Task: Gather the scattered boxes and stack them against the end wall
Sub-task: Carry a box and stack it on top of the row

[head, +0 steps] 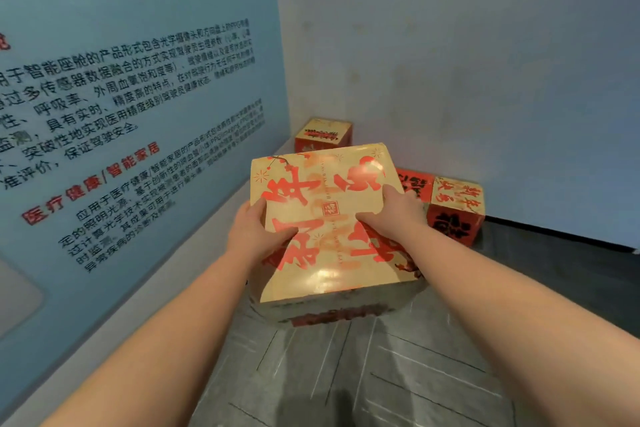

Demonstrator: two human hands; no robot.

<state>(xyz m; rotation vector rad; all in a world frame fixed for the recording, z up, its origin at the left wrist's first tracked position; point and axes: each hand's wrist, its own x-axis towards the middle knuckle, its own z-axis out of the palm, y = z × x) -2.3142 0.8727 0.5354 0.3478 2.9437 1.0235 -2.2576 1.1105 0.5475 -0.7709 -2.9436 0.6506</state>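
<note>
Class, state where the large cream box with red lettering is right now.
In the head view, centre frame, the large box is held between the left hand and right hand, in front of the small boxes by the end wall.

A large flat cream box (325, 218) with big red calligraphy faces up, tilted, held above the grey floor. Beyond it, by the end wall, stand three small red-and-cream cubes: one (323, 133) in the corner, two (415, 182) (455, 210) side by side, touching, to its right
</note>
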